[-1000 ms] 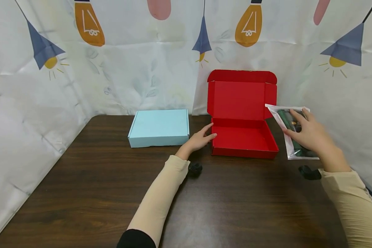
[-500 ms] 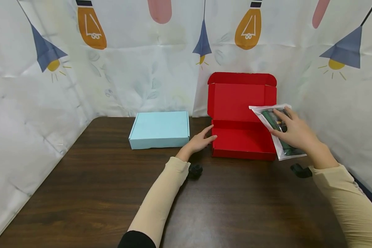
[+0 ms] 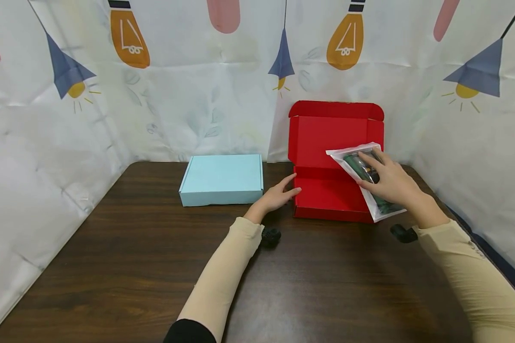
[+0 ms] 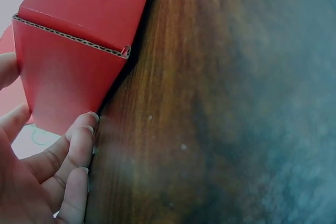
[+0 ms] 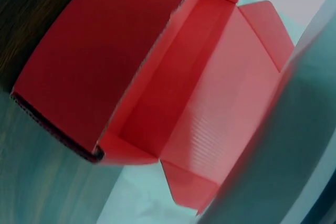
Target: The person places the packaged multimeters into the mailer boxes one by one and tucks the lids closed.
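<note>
A red cardboard box (image 3: 326,190) stands with its lid raised toward the curtain. My left hand (image 3: 275,196) rests against the box's left side, its fingers fairly straight; in the left wrist view the fingertips touch the red side wall (image 4: 63,77). My right hand (image 3: 388,180) holds a clear, white-edged plastic packet (image 3: 355,164) by its edges, thumb on one side and fingers on the other. Something dark green and black is inside it, its kind not clear. The packet is tilted above the box's right part. In the right wrist view the packet (image 5: 283,145) is a blurred band.
A closed light-blue box (image 3: 222,178) sits left of the red one on the dark wooden table (image 3: 111,267). A patterned curtain (image 3: 176,95) hangs behind and along the sides. Black wrist cameras (image 3: 270,237) are strapped below both hands.
My right hand has carried the packet leftward, from beside the red box to over its right part. My left hand stays at the box's left side.
</note>
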`<action>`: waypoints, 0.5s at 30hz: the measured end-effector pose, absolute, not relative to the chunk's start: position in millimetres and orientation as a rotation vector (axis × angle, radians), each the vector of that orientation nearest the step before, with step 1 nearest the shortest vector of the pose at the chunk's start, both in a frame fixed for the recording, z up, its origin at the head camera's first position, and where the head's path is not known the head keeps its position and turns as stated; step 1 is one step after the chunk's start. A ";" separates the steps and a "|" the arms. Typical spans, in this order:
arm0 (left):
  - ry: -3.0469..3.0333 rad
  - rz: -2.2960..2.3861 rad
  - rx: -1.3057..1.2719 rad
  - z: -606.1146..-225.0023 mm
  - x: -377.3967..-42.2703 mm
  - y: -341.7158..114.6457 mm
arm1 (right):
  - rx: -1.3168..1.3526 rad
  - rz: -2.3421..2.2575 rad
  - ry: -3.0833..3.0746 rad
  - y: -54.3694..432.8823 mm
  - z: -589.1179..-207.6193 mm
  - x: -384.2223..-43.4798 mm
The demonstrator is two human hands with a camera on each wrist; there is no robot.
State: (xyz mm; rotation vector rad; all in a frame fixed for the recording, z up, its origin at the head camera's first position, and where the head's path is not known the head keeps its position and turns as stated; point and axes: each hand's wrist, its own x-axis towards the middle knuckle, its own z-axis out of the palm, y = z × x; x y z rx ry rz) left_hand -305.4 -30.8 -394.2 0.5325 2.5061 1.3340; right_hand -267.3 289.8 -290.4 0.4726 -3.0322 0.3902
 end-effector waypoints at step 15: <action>2.507 1.325 0.517 -393.4 -305.8 -28.8 | 0.635 0.403 -3.016 271.9 -300.2 -282.3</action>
